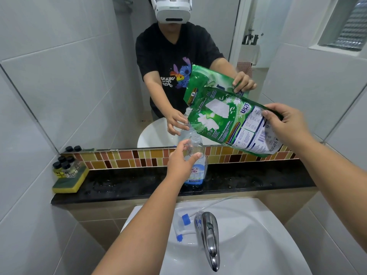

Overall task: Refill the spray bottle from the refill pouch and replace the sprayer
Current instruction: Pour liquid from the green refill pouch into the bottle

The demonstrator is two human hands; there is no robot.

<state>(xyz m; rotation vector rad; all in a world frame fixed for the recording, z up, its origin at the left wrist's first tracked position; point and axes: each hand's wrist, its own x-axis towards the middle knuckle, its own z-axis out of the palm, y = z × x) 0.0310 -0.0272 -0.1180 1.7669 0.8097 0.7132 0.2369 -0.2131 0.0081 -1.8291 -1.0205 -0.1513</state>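
The spray bottle (195,167) was stood upright on the black desk (139,183), just in front of the strip of coloured tiles (123,157) under the mirror (79,66). It was gripped by the left hand (181,161), whose fingers (193,156) were wrapped around the clear upper part, just below the open neck. A blue liquid was seen in the bottom part of the bottle, behind the label.

The green refill pouch (234,124) was held up in the air by the right hand (288,124), which was closed on its upper right edge. The pouch was tilted, with its lower left corner brought down to the neck of the bottle. Whether liquid was flowing could not be told from this view.

The sprayer (183,225), with its blue nozzle and thin clear tube, was laid on the rim of the white sink (258,235), just to the left of the chrome tap (209,239). It was well apart from the bottle.

At the left end of the desk a yellow and green sponge (68,183) was placed, and several small bottles with black caps (64,166) were stood on it. In the mirror the person was reflected, in a black T-shirt and with a white headset.
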